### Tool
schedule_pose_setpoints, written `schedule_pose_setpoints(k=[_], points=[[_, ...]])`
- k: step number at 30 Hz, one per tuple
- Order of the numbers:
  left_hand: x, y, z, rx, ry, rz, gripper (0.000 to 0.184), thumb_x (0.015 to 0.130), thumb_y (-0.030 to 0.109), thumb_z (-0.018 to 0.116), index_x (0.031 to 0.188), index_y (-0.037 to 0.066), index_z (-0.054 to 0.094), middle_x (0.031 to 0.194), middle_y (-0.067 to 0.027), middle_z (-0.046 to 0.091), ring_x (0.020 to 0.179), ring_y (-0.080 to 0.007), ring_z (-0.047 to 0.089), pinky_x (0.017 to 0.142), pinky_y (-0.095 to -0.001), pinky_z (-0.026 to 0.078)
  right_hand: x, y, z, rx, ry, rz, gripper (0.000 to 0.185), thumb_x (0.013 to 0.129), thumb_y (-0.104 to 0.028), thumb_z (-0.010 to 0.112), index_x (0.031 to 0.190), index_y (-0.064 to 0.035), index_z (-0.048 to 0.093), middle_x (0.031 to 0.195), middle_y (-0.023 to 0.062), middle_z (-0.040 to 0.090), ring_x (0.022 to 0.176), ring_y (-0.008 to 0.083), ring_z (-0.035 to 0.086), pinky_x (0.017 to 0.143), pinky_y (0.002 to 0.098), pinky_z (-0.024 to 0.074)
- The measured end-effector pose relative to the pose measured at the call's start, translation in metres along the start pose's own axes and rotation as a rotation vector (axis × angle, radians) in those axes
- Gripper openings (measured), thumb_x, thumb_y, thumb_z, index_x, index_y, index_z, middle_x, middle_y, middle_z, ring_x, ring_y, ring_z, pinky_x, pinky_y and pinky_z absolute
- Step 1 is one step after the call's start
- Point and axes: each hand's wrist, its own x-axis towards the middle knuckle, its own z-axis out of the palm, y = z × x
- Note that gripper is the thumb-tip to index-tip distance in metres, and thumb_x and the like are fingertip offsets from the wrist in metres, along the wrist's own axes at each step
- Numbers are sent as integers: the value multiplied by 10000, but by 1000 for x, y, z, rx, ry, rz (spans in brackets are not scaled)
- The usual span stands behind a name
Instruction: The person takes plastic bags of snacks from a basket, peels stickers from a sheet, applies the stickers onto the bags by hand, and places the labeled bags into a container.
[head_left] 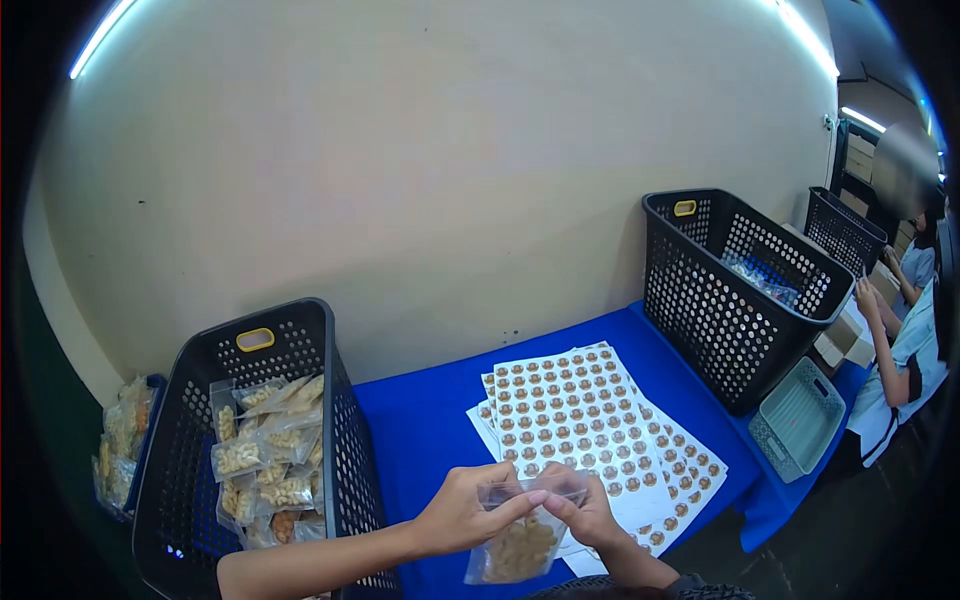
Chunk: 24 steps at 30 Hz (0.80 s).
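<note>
A clear plastic zip bag of light brown snacks (pixel 518 552) hangs upright between my two hands, near the table's front edge. My left hand (pixel 478 505) pinches its top edge from the left, thumb across the front. My right hand (pixel 585 508) pinches the same edge from the right, and the two thumbs nearly meet. Just beyond my hands lie overlapping sheets of round brown stickers (pixel 570 410); the hands and bag cover part of the nearer sheets.
At left stands a black perforated basket (pixel 350 440) holding several snack bags (pixel 285 440). More bags (pixel 125 435) sit far left. A black basket (pixel 700 290) and grey-green basket (pixel 775 440) stand right on the blue tablecloth (pixel 420 400). Other people (pixel 900 350) work at far right.
</note>
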Motion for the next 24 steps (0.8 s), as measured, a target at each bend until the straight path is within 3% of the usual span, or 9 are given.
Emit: schedule_pose_setpoints(k=[2,5,7,9,12,16,19,21,24], points=[[2,6,-3,33,-58,-53,177,793,174,569,735,8,550,679,-57,591,631,-53,533,555,-200,426,-1,2,-5,-210,-134,-270,122,798,-110,522,831,-2,567,777,52,534,762,121,490,687,253,388],[16,13,-12,-55,-205,-97,217,814,221,537,794,5,555,699,-55,583,632,-81,530,565,-219,427,-3,-2,-8,-49,-36,-202,152,810,-109,502,750,3,584,766,61,532,750,124,485,662,255,378],[39,20,-21,211,-474,112,271,833,275,493,857,12,555,715,-59,574,632,-125,531,583,-249,428,-4,-3,-15,-60,-16,-200,175,821,-132,486,768,7,579,776,69,530,755,132,486,686,259,375],[64,44,-28,402,-716,20,302,829,314,480,857,28,574,668,-83,573,599,-153,532,558,-292,416,-4,-7,-21,47,48,-208,221,837,-156,452,757,11,573,783,78,528,762,135,486,700,263,371],[98,86,-18,788,-796,-8,300,749,310,551,732,15,603,600,-118,569,545,-196,529,529,-318,416,-6,-20,-28,-52,120,-297,243,856,-169,408,784,17,547,795,83,527,773,140,487,722,265,372],[126,111,11,993,-664,9,253,661,241,604,682,-11,606,595,-140,575,566,-238,557,555,-328,440,-3,-35,-33,-16,344,-388,249,864,-205,392,815,10,507,826,94,522,825,173,499,789,297,371],[125,106,21,855,-447,209,220,633,193,611,706,-15,608,625,-145,588,594,-246,575,588,-320,453,-6,-28,-48,-4,449,-411,248,867,-233,401,818,-6,490,828,86,520,808,171,495,785,297,373],[120,86,28,545,-262,432,189,615,157,610,710,-6,610,635,-140,593,600,-246,580,592,-308,452,-11,-26,-57,44,497,-433,225,870,-218,400,823,-17,489,834,75,525,802,157,499,774,285,378],[102,52,31,272,-205,419,142,676,126,601,743,2,609,632,-82,583,637,-158,577,603,-265,444,-14,-29,-59,-44,453,-460,206,865,-193,417,811,-17,509,828,76,535,792,144,506,759,279,385]])
